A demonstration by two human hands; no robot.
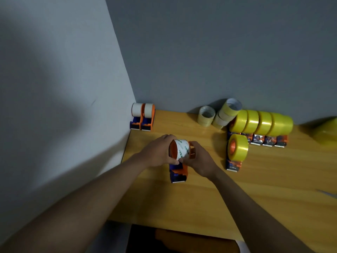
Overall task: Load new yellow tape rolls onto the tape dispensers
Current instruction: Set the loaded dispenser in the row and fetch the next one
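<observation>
Item: dispenser in hand (177, 172), blue and orange, standing on the wooden table (200, 198) near its left edge, cutter end toward the person. It carries a white spent core (180, 149) with green print, not a yellow roll.

Step judged in hand: stripping the used core off the orange hub, ahead of fitting a fresh roll. The core appears partly off-axis on the hub; how far it has slid cannot be told.

Left hand (158, 152): fingers curled round the left side of the core, thumb low on its front face. Gripping.

Right hand (199, 158): fingers wrapped round the orange hub side and dispenser frame, bracing it. Gripping. Both forearms reach in from the lower frame and converge on the dispenser.

Next move, as a judgement: the core must come clear sideways while the right hand holds the frame steady; then a new roll must be fetched.

Stock:
- 2 dispensers with white cores (143, 115) in the far left corner, against the wall.
- Row of loaded dispensers with yellow tape rolls (260, 123) at far right; 1 more loaded dispenser (236, 152) in front of it.
- Pile of discarded pale cores (218, 114) beside that row.
- Blurred yellow object (326, 130) at the right edge, possibly spare rolls; unclear.
</observation>
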